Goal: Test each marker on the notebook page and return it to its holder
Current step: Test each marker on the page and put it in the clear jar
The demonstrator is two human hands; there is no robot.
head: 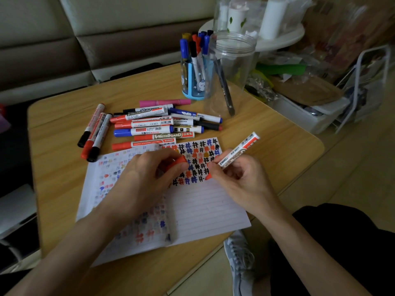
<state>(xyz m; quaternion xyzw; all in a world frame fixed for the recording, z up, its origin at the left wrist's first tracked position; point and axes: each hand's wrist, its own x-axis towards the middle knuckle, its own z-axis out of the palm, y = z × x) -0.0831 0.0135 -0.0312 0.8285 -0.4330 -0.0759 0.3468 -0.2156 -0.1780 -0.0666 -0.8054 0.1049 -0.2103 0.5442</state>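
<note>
An open lined notebook (205,208) lies on the wooden table, its right page partly filled with rows of red, blue and black hash marks. My right hand (237,178) holds an uncapped red whiteboard marker (240,149), tip down on the page just below the marks. My left hand (145,178) rests on the notebook and grips the marker's red cap (178,162). A pile of several red, blue, black and pink markers (154,127) lies behind the notebook. A blue holder (193,82) with several upright markers stands at the back, next to a clear plastic jar (230,60) with one dark pen inside.
The table (64,167) ends close on the right and near side, where my grey shoe (241,259) and the floor show. A white round tray (277,39) with containers, a white bin and plastic clutter stand at the back right. A sofa runs behind the table.
</note>
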